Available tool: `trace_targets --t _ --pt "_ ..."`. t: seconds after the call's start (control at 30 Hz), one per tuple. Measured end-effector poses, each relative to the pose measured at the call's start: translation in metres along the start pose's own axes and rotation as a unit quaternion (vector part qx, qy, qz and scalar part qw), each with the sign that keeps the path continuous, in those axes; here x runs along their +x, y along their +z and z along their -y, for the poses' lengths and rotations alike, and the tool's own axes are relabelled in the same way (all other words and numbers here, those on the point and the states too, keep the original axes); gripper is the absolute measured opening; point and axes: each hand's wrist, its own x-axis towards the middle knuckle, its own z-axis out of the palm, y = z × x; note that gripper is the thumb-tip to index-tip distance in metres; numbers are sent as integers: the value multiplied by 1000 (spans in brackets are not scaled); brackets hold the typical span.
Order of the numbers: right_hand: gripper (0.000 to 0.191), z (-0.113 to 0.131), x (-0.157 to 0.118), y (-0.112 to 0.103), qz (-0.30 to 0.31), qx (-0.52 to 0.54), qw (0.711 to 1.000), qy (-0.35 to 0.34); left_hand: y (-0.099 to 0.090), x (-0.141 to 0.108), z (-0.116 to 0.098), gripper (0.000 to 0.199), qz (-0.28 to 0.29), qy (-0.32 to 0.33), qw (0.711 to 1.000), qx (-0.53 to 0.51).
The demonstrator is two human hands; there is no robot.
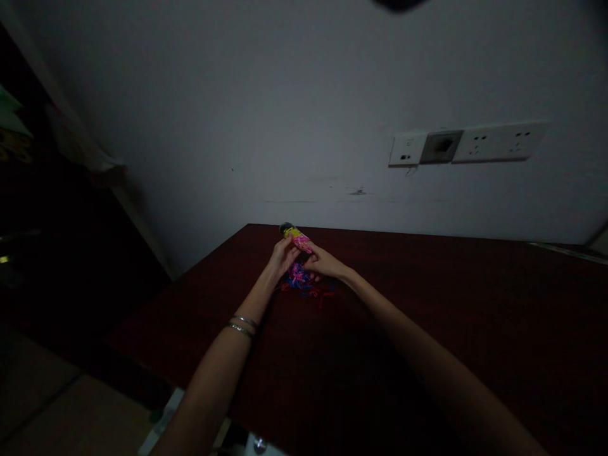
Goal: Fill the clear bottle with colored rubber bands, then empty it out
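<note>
A small tube-shaped container (295, 236) with a dark end holds yellow and pink rubber bands in layers. It is tilted above the table, with its dark end toward the wall. My left hand (284, 255) is closed around its near left side. At the pink end, my right hand (325, 261) touches the container with bent fingers; some of them are hidden. Just below both hands lies a loose pile of pink, blue and red rubber bands (298, 276). A few red ones (320, 294) are scattered nearer to me. Dim light blurs the finer detail.
The dark reddish-brown table (427, 304) meets a pale wall (199, 114) at the back. Sockets (494, 144) and a switch panel (407, 151) are on the wall at the right. Tiled floor (71, 411) shows beyond the table's left edge.
</note>
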Motion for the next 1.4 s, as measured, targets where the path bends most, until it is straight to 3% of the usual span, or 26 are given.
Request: trace_targets --t 0.13,0.33,0.47,0.6,0.77,0.9,1.0,1.1,1.2,1.4 --pt "73 -1 2 3 8 -15 1000 3 -4 3 -1 11 -49 -8 999 -12" --pt "57 -3 1 6 0 -68 998 6 -16 9 -2 17 -121 16 992 -24" --pt "67 -6 1 6 3 -100 995 14 -22 11 -3 17 -136 22 990 -32" --pt "82 -10 2 7 -3 -127 992 7 -17 7 -2 17 -104 5 994 -36" --pt "86 -14 7 12 -58 -184 981 -17 -2 -1 3 18 -2 -29 1000 1" --pt "71 -18 11 13 -126 -196 972 -38 7 -8 5 21 83 -30 996 35" --pt "55 -20 11 13 -122 -159 980 6 9 -12 3 23 121 -18 991 48" --pt "60 -18 8 13 -90 -98 990 48 9 -13 1 23 124 -18 991 57" --pt "73 -14 6 12 -67 -51 996 28 8 -11 0 23 98 -10 994 53" --pt "77 -14 6 12 -32 -29 999 -17 1 -4 -3 21 39 -8 999 -13"
